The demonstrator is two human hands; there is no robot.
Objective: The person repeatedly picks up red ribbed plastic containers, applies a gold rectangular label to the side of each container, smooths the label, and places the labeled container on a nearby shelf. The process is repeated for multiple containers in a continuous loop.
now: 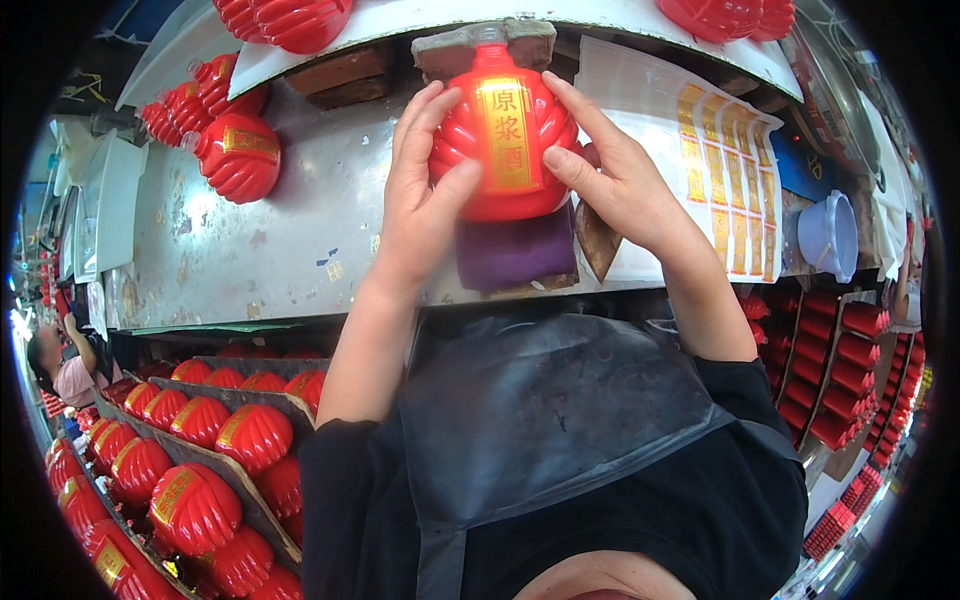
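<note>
A glossy red ribbed bottle (478, 200) with a clear neck lies in front of me, its gold label (508, 125) facing up. Its neck end rests at a grey block (430, 52), and a purple cloth pad (515, 250) shows beneath its base. My left hand (422, 180) presses the bottle's left side, thumb low near the label. On the other side my right hand (620, 175) grips it, with fingers along the shoulder and thumb by the label's right edge. A wooden piece (597, 240) stands beside the pad, partly under my right hand.
White sheets with rows of gold labels (720, 165) lie to the right, near a pale blue bucket (828, 238). Several red bottles (238, 158) sit on the metal table (300, 190) at left. Racks of bottles (195, 508) fill the lower left; a person (72, 360) is beyond.
</note>
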